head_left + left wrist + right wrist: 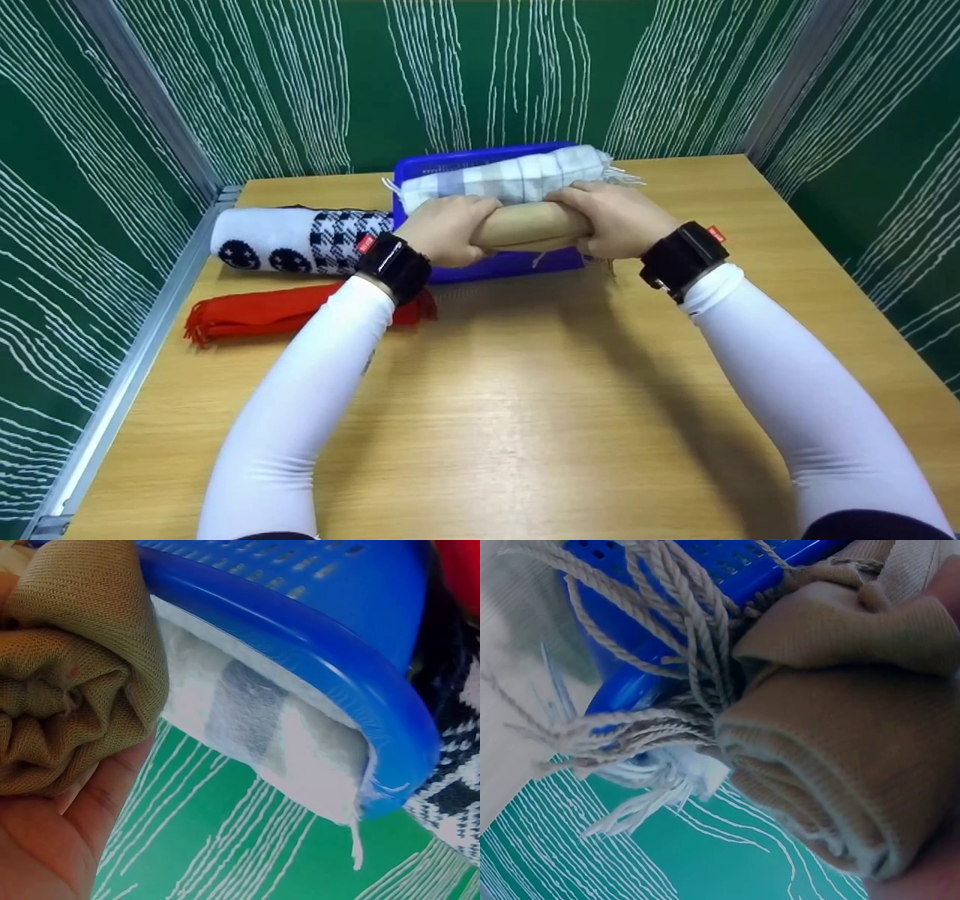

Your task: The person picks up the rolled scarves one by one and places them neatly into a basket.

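Observation:
A rolled tan scarf spans the gap between both hands, over the front of a blue plastic basket. My left hand grips its left end, where the left wrist view shows the coiled layers of the roll. At the other end my right hand holds the roll, and twisted fringe hangs from it in the right wrist view. Behind it, a rolled white-and-grey plaid scarf lies in the basket, its fringed ends sticking out over the rim.
Left of the basket lies a rolled black-and-white patterned scarf. A folded red scarf with fringe is in front of it, partly behind my left forearm. The wooden table meets green, white-streaked walls at the back and sides.

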Motion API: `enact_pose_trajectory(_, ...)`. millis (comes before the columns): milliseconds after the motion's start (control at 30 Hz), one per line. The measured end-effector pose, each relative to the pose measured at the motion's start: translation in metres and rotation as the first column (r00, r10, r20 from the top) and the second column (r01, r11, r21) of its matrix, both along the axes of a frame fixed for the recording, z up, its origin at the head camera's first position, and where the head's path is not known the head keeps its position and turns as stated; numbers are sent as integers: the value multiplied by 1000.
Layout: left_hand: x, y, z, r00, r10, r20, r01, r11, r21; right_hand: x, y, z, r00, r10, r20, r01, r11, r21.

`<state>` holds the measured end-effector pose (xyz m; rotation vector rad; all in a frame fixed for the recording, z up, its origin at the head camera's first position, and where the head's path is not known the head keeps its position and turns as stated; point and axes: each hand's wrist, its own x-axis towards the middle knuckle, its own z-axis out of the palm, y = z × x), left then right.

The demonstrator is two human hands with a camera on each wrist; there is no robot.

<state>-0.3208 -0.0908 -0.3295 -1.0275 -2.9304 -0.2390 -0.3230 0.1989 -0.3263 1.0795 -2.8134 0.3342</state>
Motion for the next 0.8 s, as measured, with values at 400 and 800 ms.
enact_pose_trajectory(400,-1,-10,-2,1000,26,16,-26,1000,-15,-5,-9,-2,1000,-6,28,6,1000,6)
enact_pose_trajectory(800,-5,-14,-8,999,30,26,-30,999,-11,-9,-11,-8,999,-17,35,17,1000,2)
